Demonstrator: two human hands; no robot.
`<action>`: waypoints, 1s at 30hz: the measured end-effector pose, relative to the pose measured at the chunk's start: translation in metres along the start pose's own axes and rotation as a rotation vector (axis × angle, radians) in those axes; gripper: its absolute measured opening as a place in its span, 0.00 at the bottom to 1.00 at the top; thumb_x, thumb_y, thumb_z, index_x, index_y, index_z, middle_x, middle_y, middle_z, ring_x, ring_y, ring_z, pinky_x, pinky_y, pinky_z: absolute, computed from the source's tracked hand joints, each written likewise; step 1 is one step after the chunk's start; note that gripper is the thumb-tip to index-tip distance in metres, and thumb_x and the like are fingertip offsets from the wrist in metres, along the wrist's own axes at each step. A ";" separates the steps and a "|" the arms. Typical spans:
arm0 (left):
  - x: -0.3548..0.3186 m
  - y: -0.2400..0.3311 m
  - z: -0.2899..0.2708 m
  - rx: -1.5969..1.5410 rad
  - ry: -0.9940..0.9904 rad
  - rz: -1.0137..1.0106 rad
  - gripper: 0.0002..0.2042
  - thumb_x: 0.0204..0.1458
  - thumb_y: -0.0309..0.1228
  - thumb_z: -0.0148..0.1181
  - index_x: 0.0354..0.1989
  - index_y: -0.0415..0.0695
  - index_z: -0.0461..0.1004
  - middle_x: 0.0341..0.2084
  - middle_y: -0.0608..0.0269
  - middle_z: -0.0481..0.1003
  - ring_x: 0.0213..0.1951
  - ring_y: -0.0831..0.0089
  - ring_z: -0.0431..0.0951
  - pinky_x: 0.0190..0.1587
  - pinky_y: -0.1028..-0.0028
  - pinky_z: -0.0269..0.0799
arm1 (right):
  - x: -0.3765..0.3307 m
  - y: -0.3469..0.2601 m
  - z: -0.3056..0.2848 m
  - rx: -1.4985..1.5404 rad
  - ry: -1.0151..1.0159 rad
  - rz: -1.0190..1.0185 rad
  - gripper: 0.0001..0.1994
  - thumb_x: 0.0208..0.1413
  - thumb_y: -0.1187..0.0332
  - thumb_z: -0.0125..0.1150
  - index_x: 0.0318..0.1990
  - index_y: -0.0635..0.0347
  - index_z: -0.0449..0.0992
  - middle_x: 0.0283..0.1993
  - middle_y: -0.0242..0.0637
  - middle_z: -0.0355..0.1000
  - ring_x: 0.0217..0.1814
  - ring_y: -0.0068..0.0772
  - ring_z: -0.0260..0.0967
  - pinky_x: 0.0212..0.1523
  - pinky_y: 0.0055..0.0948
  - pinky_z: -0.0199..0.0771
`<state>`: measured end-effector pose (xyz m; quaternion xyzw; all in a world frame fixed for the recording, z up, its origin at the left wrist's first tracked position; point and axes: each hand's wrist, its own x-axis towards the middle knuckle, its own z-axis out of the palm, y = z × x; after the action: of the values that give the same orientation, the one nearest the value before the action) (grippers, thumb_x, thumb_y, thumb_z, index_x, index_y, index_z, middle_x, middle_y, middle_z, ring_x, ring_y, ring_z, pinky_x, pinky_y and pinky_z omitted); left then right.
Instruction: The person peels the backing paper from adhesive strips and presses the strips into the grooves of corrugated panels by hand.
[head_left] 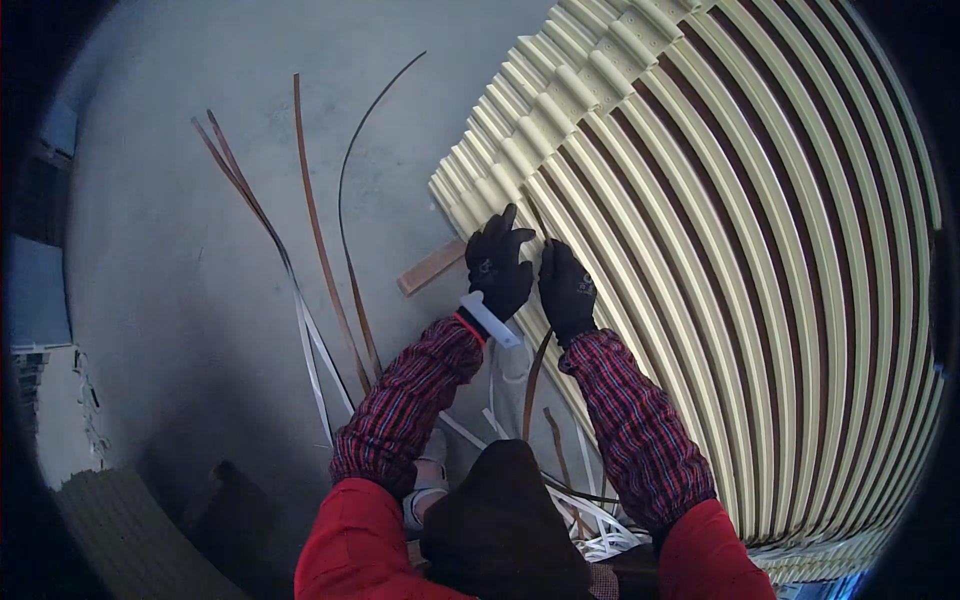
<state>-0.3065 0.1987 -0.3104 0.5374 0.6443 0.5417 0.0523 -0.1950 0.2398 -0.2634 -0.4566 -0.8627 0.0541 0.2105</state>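
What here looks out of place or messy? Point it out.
Loose strips, brown and white, lie scattered and curled on the concrete floor beside the ribbed panels. More white ones tangle near the knees. A small wood block lies loose by the left hand. Panels look intact.

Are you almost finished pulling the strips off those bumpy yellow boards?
Partly. Several peeled strips lie on the floor. Left hand and right hand grip a brown strip at the slatted panels. Many brown lines remain between the slats.
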 end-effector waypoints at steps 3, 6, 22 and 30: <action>0.009 0.004 0.000 0.026 -0.071 -0.041 0.21 0.35 0.27 0.55 0.44 0.51 0.68 0.60 0.54 0.56 0.60 0.54 0.54 0.58 0.50 0.45 | 0.001 0.004 0.003 -0.024 -0.006 0.006 0.09 0.57 0.66 0.46 0.37 0.59 0.70 0.29 0.46 0.71 0.30 0.49 0.69 0.30 0.44 0.68; 0.016 0.004 0.000 0.124 -0.067 0.000 0.21 0.34 0.26 0.57 0.42 0.51 0.70 0.59 0.57 0.57 0.58 0.52 0.56 0.58 0.52 0.46 | 0.004 0.005 0.005 -0.023 0.065 -0.034 0.12 0.59 0.64 0.43 0.38 0.60 0.71 0.31 0.49 0.71 0.33 0.53 0.69 0.33 0.45 0.68; 0.037 0.001 -0.007 0.336 -0.108 0.071 0.14 0.37 0.27 0.53 0.35 0.53 0.74 0.56 0.63 0.62 0.61 0.56 0.54 0.60 0.49 0.36 | 0.006 -0.001 0.001 -0.021 -0.005 0.046 0.09 0.57 0.64 0.45 0.36 0.58 0.70 0.26 0.49 0.70 0.28 0.52 0.69 0.28 0.47 0.67; 0.043 -0.017 0.010 0.601 -0.182 0.148 0.21 0.38 0.37 0.49 0.45 0.51 0.71 0.54 0.59 0.64 0.64 0.50 0.46 0.58 0.38 0.28 | -0.064 -0.002 -0.015 0.401 -0.172 0.306 0.26 0.50 0.70 0.54 0.58 0.63 0.58 0.41 0.56 0.70 0.44 0.50 0.70 0.43 0.40 0.70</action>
<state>-0.3281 0.2401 -0.3052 0.6204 0.7272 0.2794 -0.0908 -0.1587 0.1858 -0.2694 -0.5246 -0.7704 0.2937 0.2120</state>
